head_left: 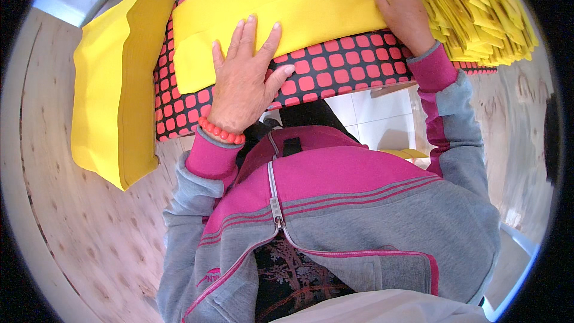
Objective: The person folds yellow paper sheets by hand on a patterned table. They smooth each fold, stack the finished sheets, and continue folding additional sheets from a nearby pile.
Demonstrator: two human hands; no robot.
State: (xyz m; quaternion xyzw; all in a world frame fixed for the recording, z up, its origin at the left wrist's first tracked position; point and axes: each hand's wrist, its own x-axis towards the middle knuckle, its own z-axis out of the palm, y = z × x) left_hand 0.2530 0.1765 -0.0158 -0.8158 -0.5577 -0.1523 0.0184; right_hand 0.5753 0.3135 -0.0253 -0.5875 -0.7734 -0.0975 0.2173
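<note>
A folded piece of yellow cloth point(287, 6) lies flat across the table in front of me. My left hand point(242, 78) rests on its near left part, fingers spread and palm down, with a red bead bracelet at the wrist. At the cloth's right end, my right hand point(406, 15) touches the edge with its fingers bent loosely and the thumb on the cloth. Nothing shows gripped in either hand. The fingertips of the right hand lie close to a thick stack of folded yellow cloths point(472, 12).
The table has a black cover with red squares point(335, 69). Another yellow cloth pile point(116, 90) hangs over its left end. White tiled floor point(379, 113) shows below the near edge. A pale, spotted surface point(89, 227) lies at the left.
</note>
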